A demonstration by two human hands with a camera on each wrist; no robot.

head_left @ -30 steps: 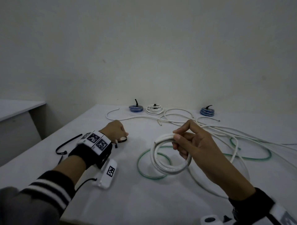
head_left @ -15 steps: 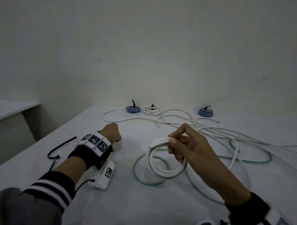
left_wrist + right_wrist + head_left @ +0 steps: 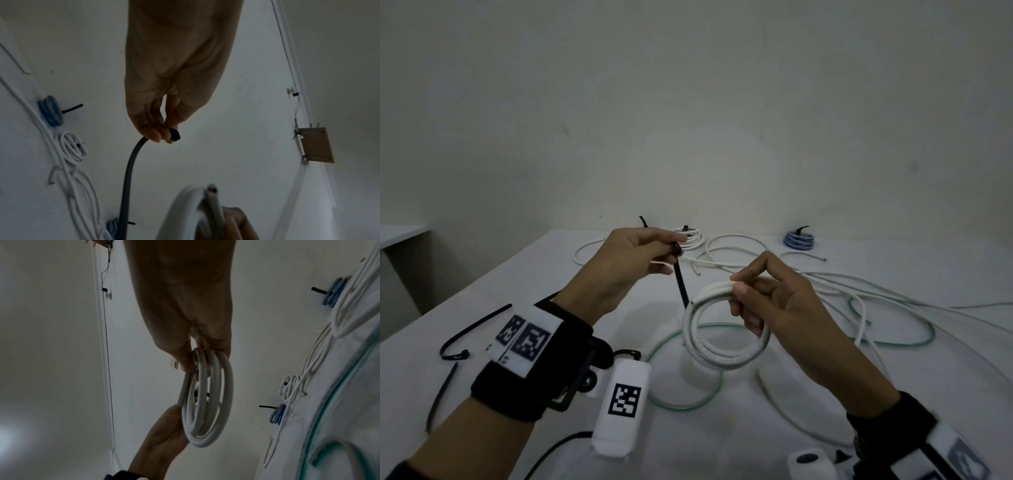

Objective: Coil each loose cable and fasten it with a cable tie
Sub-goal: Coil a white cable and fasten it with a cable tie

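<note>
My right hand [image 3: 753, 301] holds a coiled white cable [image 3: 722, 353] upright above the table, thumb and fingers curled round its top; the right wrist view shows the coil [image 3: 205, 402] hanging from those fingers. My left hand [image 3: 650, 253] is raised to the left of the coil and pinches the head of a black cable tie [image 3: 680, 281]. The tie hangs down with its tip just behind the coil's upper left rim. The left wrist view shows the tie [image 3: 128, 178] pinched at the fingertips [image 3: 156, 134].
Loose white cables [image 3: 842, 284] and a green cable [image 3: 893, 342] sprawl over the white table [image 3: 517, 281]. Tied coils stand at the far edge: a white one [image 3: 691, 236] and a blue one [image 3: 798, 239]. Spare black ties [image 3: 472, 329] lie left. A white device [image 3: 621, 407] lies near.
My left hand lifted from the table with a black cable tie and moved right and up towards the coil. The right hand kept the coil raised, nearly still.
</note>
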